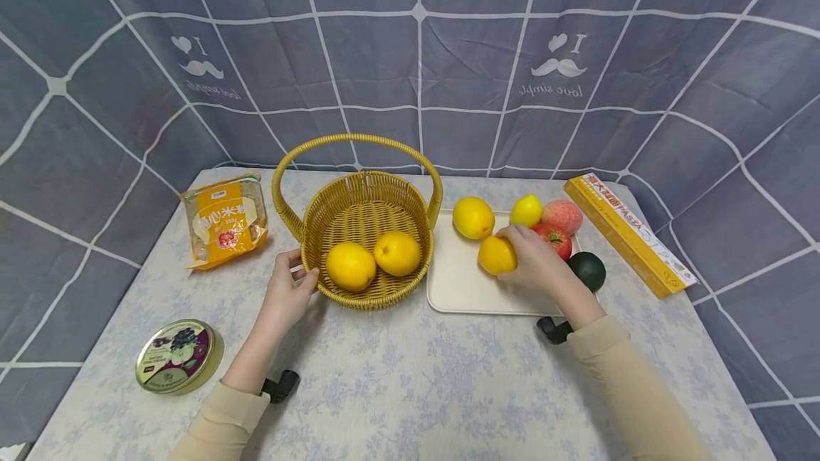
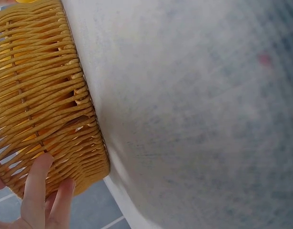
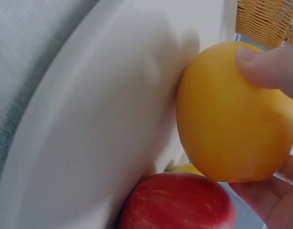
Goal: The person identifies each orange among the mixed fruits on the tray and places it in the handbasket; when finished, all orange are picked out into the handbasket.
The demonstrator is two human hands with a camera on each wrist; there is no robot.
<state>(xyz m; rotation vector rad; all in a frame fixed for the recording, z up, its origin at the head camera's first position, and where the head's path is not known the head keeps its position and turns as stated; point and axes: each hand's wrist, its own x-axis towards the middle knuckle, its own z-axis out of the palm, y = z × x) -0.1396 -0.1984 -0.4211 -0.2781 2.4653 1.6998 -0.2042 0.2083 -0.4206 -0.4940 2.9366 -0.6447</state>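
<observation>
The wicker basket stands upright on the table, its handle raised, with two yellow fruits lying inside it side by side. The left hand touches the basket's left side, its fingers laid fairly straight against the outer weave. Right of the basket, the right hand holds an orange-yellow fruit between thumb and fingers, over the white tray.

On the tray side nearest the basket lies a yellow fruit; farther from the basket sit a lemon, a peach, a red apple and a dark green fruit. A pasta box lies farthest right of the basket. Left of it are an orange packet and, nearer the person, a round tin.
</observation>
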